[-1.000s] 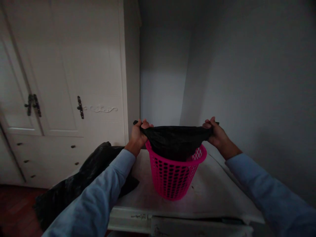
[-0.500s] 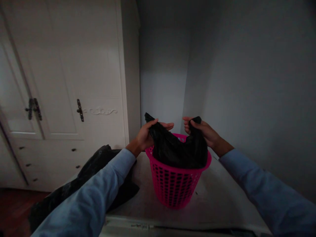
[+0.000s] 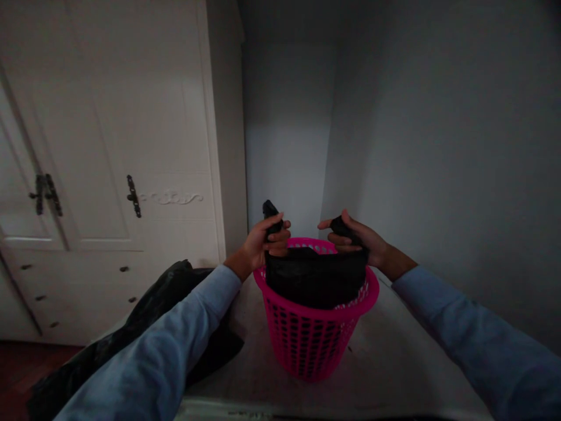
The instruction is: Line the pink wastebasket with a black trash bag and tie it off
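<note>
Pink perforated basket (image 3: pixel 312 345) stands upright on white tabletop (image 3: pixel 394 362), approx. centre of view, w/ black plastic bag (image 3: pixel 315 280) hanging inside it. L hand (image 3: pixel 262 242): fingers clenched on one top corner of bag, a tuft of film sticking up above the fist. R hand (image 3: pixel 362 241): fingers closed round the opposite corner, thumb on top. Both hands hover just above the basket rim, near each other, so the bag's upper edge sags between them as a flat band; bag mouth looks shut, not spread. Progress (judged): bag body down in basket = done; its edge lies inside the rim, and the rim shows bare pink all round = lining not done. Whether bag reaches basket floor: hidden. Second black bag (image 3: pixel 153 310) lies slumped at tabletop's left end, under L sleeve (image 3: pixel 166 356); white wardrobe (image 3: pixel 109 146) behind.
</note>
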Motion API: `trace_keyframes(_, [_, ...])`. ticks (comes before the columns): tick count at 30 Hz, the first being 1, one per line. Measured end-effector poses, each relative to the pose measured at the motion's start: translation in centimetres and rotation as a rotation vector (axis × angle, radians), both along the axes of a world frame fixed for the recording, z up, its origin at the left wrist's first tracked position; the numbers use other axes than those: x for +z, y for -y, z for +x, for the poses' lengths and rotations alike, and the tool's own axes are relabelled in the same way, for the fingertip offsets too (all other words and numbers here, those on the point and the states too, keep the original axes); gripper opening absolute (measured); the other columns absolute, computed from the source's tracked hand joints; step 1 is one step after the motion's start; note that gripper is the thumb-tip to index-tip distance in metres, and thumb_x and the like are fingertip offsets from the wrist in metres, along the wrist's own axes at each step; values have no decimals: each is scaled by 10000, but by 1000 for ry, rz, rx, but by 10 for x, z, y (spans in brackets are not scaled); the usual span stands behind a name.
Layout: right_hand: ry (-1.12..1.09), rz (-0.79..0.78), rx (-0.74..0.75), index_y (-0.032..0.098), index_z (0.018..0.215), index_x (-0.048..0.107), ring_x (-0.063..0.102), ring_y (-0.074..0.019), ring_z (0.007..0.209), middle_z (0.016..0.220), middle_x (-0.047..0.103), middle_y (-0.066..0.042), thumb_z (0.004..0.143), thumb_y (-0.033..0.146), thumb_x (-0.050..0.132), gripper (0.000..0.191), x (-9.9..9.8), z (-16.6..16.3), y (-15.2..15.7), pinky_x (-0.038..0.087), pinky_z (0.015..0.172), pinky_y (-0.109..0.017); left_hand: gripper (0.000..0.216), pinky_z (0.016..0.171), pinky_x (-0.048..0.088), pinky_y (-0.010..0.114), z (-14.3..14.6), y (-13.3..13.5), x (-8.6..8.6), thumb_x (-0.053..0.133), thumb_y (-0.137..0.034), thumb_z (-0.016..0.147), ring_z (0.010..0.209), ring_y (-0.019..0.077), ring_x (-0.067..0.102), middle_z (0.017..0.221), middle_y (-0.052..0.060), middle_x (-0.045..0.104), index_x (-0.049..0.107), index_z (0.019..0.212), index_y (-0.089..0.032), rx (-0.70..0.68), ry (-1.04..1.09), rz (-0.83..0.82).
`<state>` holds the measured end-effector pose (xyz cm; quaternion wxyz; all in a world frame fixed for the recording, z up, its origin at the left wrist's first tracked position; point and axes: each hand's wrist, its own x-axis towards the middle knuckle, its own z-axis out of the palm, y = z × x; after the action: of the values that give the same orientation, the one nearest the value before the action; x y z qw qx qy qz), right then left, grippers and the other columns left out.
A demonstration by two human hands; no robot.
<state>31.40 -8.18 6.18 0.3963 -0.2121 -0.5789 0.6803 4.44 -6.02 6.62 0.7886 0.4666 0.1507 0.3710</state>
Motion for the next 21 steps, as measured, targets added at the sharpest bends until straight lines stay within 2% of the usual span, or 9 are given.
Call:
trace_keyframes(2, [0,-13,-22,142,1228,645,444,-24,476,682,538,57,824,472,787,541,-4,6,4,405,447,-134,49,343,325,154,0,-4,-4,549,-106,858,300,37,291,462,-103,394,565,849,-151,22,-150,6])
trace_keyframes(5, [-11,32,-106,186,1279,638,639,-89,726,944,668,-9,664,173,890,665,-8,17,8,554,631,-188,342,412,444,207,0,-7,-11,549,45,674,381,104,495,522,-56,528,574,964,-136,64,-211,19])
trace_keyframes(7, [-27,67,-181,194,1278,645,672,-94,795,1033,694,-16,646,92,877,680,-10,23,7,577,701,-187,448,449,480,219,2,-8,-13,557,84,645,461,134,592,607,-12,620,590,1045,-115,90,-229,48])
trace_keyframes(11, [-87,114,-208,196,1208,669,665,-66,698,835,703,41,664,183,913,596,-14,22,3,580,693,-173,342,762,586,218,9,-7,-14,614,57,785,752,129,729,917,90,742,644,1103,-65,192,-69,105])
trace_keyframes(15, [-184,145,-207,237,944,653,706,-119,822,763,669,67,705,322,909,361,-10,5,6,610,844,-317,282,984,565,394,14,-6,-15,610,-161,926,1049,228,732,1210,124,717,641,1205,-141,90,99,114])
trace_keyframes(17, [-232,139,-234,248,910,617,707,-131,838,790,657,64,768,361,861,304,-5,-4,9,614,809,-336,215,1015,549,460,14,-5,-15,579,-221,952,1114,261,711,1258,116,703,661,1141,-159,55,153,74])
trace_keyframes(18, [-244,132,-241,253,926,608,688,-108,750,771,634,70,810,365,823,268,-2,-7,11,609,743,-302,168,1017,548,468,14,-4,-14,554,-223,964,1127,262,706,1253,111,706,671,1067,-159,60,192,45])
trace_keyframes(19, [-251,126,-233,256,952,604,625,-69,608,723,591,85,857,362,776,224,1,-10,11,584,652,-249,156,1006,558,463,13,-2,-13,522,-217,977,1114,253,711,1218,102,719,666,987,-160,74,237,15])
trace_keyframes(21, [-239,108,-167,257,1018,602,355,-8,378,617,464,120,933,342,686,147,4,-14,11,451,473,-149,233,925,600,412,12,1,-10,446,-203,1007,965,202,746,1013,69,751,628,867,-163,114,307,-32])
